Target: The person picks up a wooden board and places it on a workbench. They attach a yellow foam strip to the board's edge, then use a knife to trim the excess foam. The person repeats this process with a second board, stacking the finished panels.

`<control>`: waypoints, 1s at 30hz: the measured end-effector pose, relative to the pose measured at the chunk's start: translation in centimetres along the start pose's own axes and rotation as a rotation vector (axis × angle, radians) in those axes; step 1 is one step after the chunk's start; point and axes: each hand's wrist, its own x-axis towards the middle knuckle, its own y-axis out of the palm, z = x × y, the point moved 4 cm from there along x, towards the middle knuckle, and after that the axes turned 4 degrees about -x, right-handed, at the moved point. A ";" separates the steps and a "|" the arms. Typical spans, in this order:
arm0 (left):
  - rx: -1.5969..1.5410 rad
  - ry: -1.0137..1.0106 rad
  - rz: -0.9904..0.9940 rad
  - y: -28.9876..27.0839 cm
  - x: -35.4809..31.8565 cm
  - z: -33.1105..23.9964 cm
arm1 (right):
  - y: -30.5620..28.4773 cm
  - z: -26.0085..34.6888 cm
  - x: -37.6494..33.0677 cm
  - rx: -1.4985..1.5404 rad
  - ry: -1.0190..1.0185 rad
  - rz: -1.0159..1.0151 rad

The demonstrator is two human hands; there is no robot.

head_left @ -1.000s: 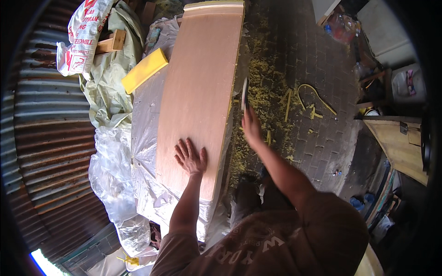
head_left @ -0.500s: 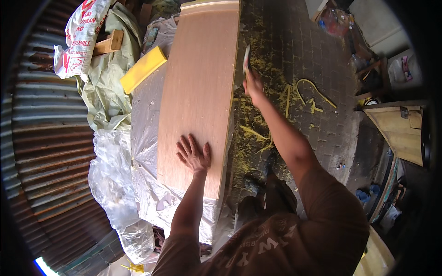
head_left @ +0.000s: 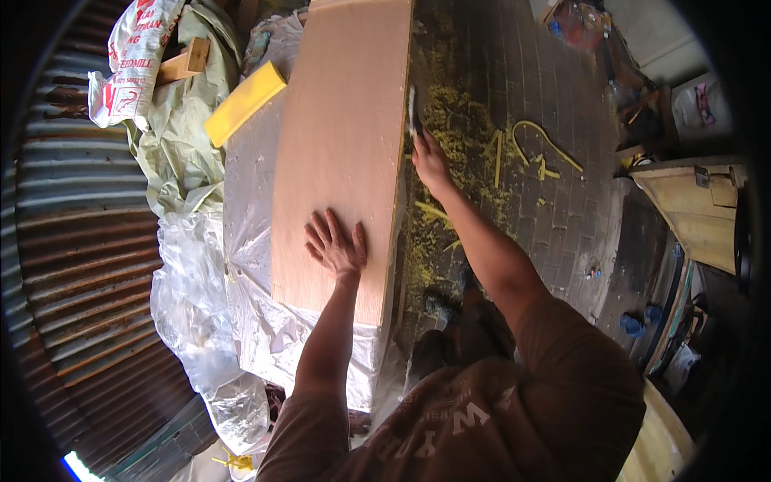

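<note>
Head view: worktop (head_left: 247,193), plastic-covered, bearing the wooden board (head_left: 341,120) flat; left hand (head_left: 337,249), grip released, palm on the board, seemingly steadying it; right hand (head_left: 431,165), grip clenched round a knife-like tool (head_left: 413,108), just beside the board's right edge.

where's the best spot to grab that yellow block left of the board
Probably mid-length on the yellow block, gripping across its two long edges from above. It lies slanted, clearly longer than wide, with its top face uncovered; its upper right end sits close to the board, leaving less room there.
</note>
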 end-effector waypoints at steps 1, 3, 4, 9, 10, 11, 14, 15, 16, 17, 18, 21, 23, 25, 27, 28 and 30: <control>-0.007 0.005 0.001 0.0 -0.1 0.0 | 0.6 0.3 0.5 -0.119 0.024 -0.012; 0.021 -0.002 -0.009 -0.1 -0.1 0.0 | 5.0 -4.3 -6.4 -0.079 -0.084 -0.064; 0.040 -0.021 -0.013 0.3 -0.6 1.0 | 7.0 -7.0 -13.3 -0.022 -0.094 0.035; 0.023 -0.051 -0.008 0.3 -0.9 1.9 | 4.3 -11.4 -26.0 0.080 -0.044 0.207; 0.011 -0.046 -0.004 0.2 -0.6 1.5 | 3.3 -9.5 -20.8 0.098 -0.045 0.118; 0.000 -0.039 -0.003 0.1 -0.3 1.1 | 2.5 -7.3 -15.8 0.129 -0.077 0.042; -0.003 -0.021 -0.015 0.5 -0.2 0.4 | 3.2 -3.0 -9.3 -0.100 -0.009 -0.023; -0.006 -0.020 -0.016 0.2 0.0 0.2 | 5.8 -4.7 -11.7 -0.127 0.014 -0.040; 0.019 -0.035 -0.020 0.2 -0.1 0.5 | 8.3 -7.0 -16.0 -0.123 -0.001 -0.007; 0.012 -0.041 -0.028 0.3 -0.3 0.9 | 9.8 -9.4 -22.0 -0.100 -0.032 0.076; 0.009 -0.046 -0.038 0.1 -0.3 1.4 | 10.5 -11.7 -28.3 -0.091 -0.037 0.181; 0.007 -0.039 0.049 -0.6 -0.5 0.3 | 7.5 -17.0 -42.1 -0.102 -0.002 0.410; 0.008 -0.050 0.038 -0.4 -0.4 0.8 | 5.5 -17.7 -43.3 -0.032 0.135 0.477; -0.007 -0.058 0.038 -0.2 -0.7 1.3 | 6.0 -16.1 -36.3 0.032 0.216 0.341; -0.006 -0.036 0.021 -0.4 -0.5 0.4 | 8.4 -14.9 -31.0 0.051 0.129 0.211; -0.008 -0.025 0.020 -0.6 -0.3 -0.2 | 10.2 -14.7 -30.2 0.009 0.047 0.148; 0.006 -0.036 0.017 -0.1 -0.6 0.6 | 11.4 -15.7 -37.4 -0.068 -0.092 0.182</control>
